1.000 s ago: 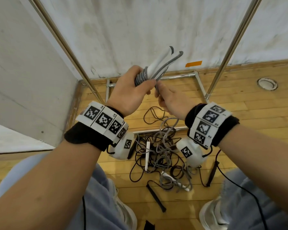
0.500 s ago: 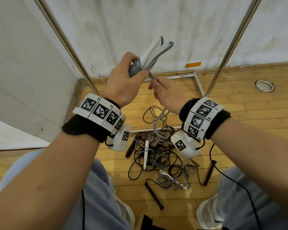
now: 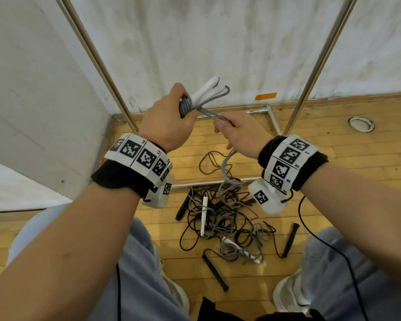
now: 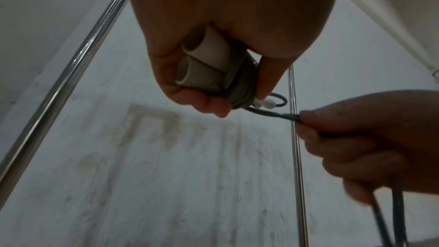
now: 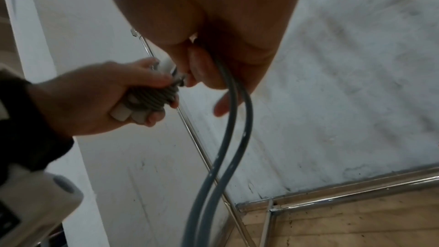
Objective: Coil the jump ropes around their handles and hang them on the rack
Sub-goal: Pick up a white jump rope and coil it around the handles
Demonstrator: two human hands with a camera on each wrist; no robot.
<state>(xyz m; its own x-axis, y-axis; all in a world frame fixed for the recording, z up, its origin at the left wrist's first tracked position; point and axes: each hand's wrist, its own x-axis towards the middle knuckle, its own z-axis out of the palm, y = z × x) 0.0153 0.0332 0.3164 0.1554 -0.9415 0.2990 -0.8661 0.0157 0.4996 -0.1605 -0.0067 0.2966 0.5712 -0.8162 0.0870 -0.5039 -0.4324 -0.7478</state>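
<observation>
Grey rope [image 3: 185,105] coiled rnd white handles [image 3: 205,89]

Left hand [image 4: 213,25] grips coiled white handles [image 4: 202,63]; right hand [image 4: 370,147], blurred, seemingly pinches grey rope [image 4: 273,114].

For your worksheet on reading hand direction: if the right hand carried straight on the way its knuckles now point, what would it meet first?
Most likely the left hand and the grey coil it grips round the white handles. The right hand, pinching the grey rope, points up and left along that taut strand. Depth is hard to judge.
</observation>
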